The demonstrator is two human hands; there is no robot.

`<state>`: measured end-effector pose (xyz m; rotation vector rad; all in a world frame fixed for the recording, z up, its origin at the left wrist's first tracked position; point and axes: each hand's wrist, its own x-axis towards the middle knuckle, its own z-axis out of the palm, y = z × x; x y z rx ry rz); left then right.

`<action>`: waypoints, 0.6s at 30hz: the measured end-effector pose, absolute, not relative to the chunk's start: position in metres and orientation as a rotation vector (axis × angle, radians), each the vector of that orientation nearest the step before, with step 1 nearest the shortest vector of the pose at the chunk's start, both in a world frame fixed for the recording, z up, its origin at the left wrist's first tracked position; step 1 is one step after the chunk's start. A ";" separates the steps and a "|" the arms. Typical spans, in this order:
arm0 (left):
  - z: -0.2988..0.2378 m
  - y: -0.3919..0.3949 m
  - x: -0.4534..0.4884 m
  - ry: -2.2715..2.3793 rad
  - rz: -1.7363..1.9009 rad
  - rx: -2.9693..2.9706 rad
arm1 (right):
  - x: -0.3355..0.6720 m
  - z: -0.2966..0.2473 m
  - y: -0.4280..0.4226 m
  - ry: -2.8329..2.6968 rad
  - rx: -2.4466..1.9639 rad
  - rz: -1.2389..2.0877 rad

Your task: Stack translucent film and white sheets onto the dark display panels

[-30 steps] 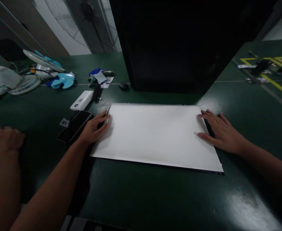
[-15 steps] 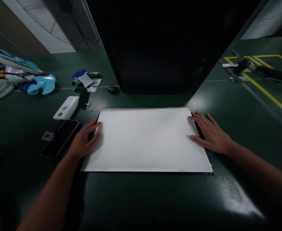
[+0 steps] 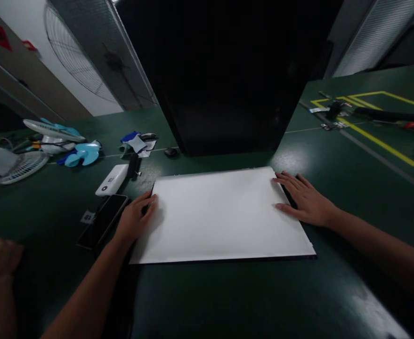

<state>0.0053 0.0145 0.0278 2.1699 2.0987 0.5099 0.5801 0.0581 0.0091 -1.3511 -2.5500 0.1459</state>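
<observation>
A flat white panel (image 3: pixel 214 216) with a dark rim along its front edge lies on the dark green table. My left hand (image 3: pixel 138 214) rests at its left edge, fingers slightly bent, with the index finger and thumb touching the white surface. On the opposite side, my right hand (image 3: pixel 307 200) lies over the right edge, its fingers stretched out and the thumb apart on the panel. Neither hand is closed round the panel. Just left of my left hand is a black smartphone (image 3: pixel 104 221).
Behind the panel stands a large black screen (image 3: pixel 224 84). A white power bank (image 3: pixel 112 180), a computer mouse (image 3: pixel 170 152) and fan parts (image 3: pixel 83 153) are at left. Another person's hand (image 3: pixel 0 256) rests at far left. Yellow tape (image 3: pixel 379 146) marks the right side.
The view has shifted and tilted a little. My left fingers and thumb are closer together at the panel's edge. More of the other person's hand shows.
</observation>
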 end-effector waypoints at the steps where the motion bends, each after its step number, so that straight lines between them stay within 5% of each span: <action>1: 0.033 0.017 0.010 2.158 0.439 2.168 | 0.580 0.010 0.058 -2.544 -1.346 0.153; 8: 0.068 0.058 0.030 2.431 -0.037 2.204 | 0.579 0.008 0.070 -2.454 -1.450 0.143; 18: 0.046 0.115 0.031 2.364 0.308 2.349 | 0.549 0.015 0.155 -2.273 -1.424 0.210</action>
